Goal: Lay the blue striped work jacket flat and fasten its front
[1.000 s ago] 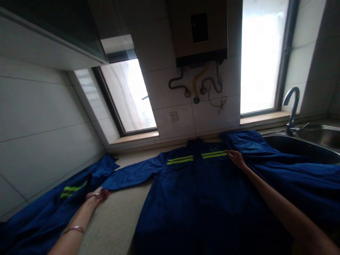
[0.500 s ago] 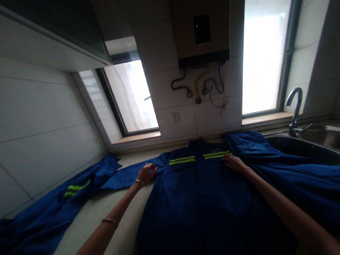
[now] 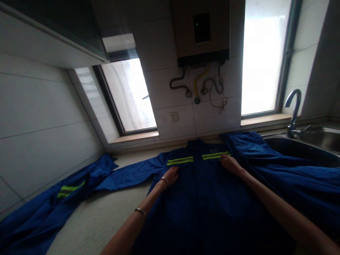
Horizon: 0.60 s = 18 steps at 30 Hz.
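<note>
A dark blue work jacket [image 3: 196, 198] lies spread front side up on the counter, collar toward the wall, with yellow-green reflective stripes across the chest. My left hand [image 3: 171, 175] rests on the chest just below the left-hand stripe, its fingers loosely bent and in contact with the cloth. At the end of the other stripe, my right hand [image 3: 231, 163] has its fingers curled down onto the jacket, closed on the fabric; the fingertips are partly hidden. One sleeve [image 3: 130, 173] stretches out to the left over the counter.
More blue clothing [image 3: 63, 198] with a reflective stripe lies along the left wall. Blue cloth [image 3: 287, 170] also covers the right side, beside the sink [image 3: 321, 132] and faucet [image 3: 293, 109]. A water heater [image 3: 203, 32] with hoses hangs above a wall socket [image 3: 174, 117].
My left hand has moved right, from beside the sleeve's shoulder end onto the jacket's chest below the stripe. My right hand stays at the other stripe. The view has shifted slightly.
</note>
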Motion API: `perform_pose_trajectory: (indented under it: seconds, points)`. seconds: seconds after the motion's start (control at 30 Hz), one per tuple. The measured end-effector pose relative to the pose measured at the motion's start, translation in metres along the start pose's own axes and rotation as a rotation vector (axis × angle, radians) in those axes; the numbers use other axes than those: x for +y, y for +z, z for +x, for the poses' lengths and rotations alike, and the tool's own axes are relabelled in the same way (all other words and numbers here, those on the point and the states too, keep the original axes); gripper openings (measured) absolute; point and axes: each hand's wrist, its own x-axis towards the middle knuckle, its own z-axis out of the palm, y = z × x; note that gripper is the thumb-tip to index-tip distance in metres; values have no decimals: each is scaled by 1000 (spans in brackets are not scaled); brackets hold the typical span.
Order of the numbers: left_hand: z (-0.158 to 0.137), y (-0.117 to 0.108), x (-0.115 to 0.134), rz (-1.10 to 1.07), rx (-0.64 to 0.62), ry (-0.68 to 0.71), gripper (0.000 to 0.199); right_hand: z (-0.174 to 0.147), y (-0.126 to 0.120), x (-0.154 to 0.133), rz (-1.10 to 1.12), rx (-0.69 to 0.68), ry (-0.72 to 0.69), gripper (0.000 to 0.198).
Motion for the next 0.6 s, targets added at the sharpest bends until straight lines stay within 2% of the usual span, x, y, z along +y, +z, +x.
perform_pose_trajectory:
  seconds: [0.17, 0.3, 0.4, 0.47, 0.5, 0.6]
  points:
    - [-2, 2, -2, -20, 45, -40, 44, -1, 0, -4, -7, -30, 69, 26]
    - [0, -1, 13, -26, 88, -137, 43, -2, 8, 6, 135, 19, 119, 26]
    - [16, -8, 45, -28, 199, -158, 35, 1, 17, 20, 389, 126, 212, 29]
    - [36, -10, 76, -47, 268, -58, 29, 4, 23, 28, 526, 197, 261, 29]
    - [48, -9, 94, -66, 265, 21, 28, 5, 26, 31, 565, 229, 266, 28]
    - [90, 2, 144, -113, 96, 253, 25, 7, 31, 36, 578, 301, 252, 26]
